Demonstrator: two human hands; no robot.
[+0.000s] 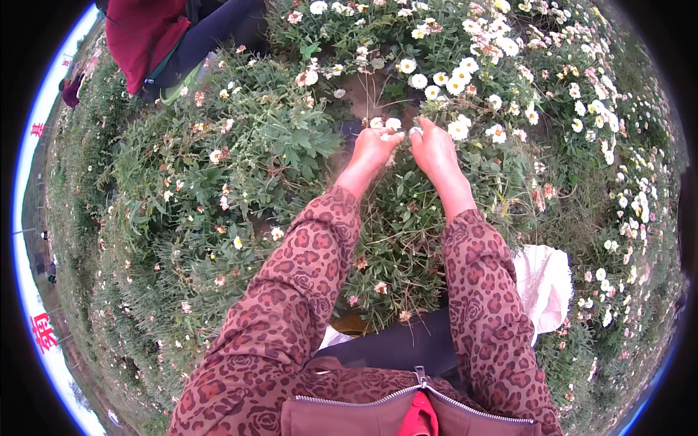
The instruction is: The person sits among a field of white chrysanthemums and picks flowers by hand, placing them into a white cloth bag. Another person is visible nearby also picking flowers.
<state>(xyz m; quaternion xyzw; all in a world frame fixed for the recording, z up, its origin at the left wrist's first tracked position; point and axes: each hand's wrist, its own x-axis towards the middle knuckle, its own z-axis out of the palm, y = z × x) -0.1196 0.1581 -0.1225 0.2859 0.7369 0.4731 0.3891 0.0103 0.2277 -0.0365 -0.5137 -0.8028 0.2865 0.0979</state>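
Both my hands reach out among white chrysanthemum-like flowers near the upper middle of the view. My left hand (374, 149) has its fingers curled at a few white blooms (385, 123), with a white petal tip showing under the thumb; whether it grips a flower is not plain. Close by on the right, my right hand (434, 143) has its thumb and forefinger at a small white bloom (416, 131), partly hidden by the fingertips. Beside that hand's knuckles is another white flower (457, 129). Thin dry stems (371, 92) rise just beyond the hands.
A white woven sack (542, 283) lies by my right forearm. Below my arms, a brown rim (351, 325) shows beside my dark-trousered leg. Another person in a dark red top (143, 38) is at the upper left. Leafy plants with white and withered pinkish blooms surround me.
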